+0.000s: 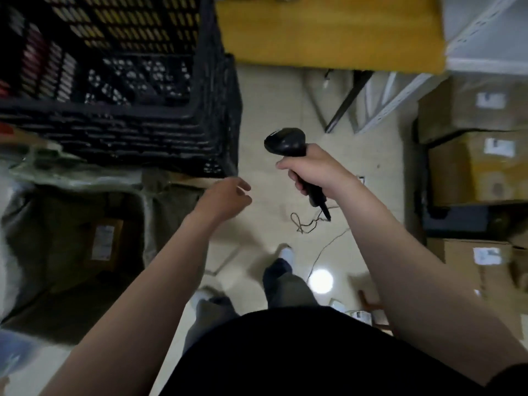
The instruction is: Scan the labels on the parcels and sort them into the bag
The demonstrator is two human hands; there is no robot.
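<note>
Right hand (311,170): raised ahead of the body, fingers wrapped round the handle of a black plastic barcode scanner (287,142)
Left hand (225,195): stretched forward, empty, fingers loosely curled
Scanner axis: slanted, head up and aimed away
Parcel (104,244): brown cardboard, white label, lying inside the open green woven bag (71,178), blurred

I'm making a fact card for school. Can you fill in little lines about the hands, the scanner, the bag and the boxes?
Right hand: grips the black scanner by its handle
Left hand: fingers relaxed, holds nothing, near the crate's corner
Bag: open, at the left, with a labelled parcel inside
Crate: black, beyond the bag
Boxes: cardboard, labelled, stacked at the right
</note>
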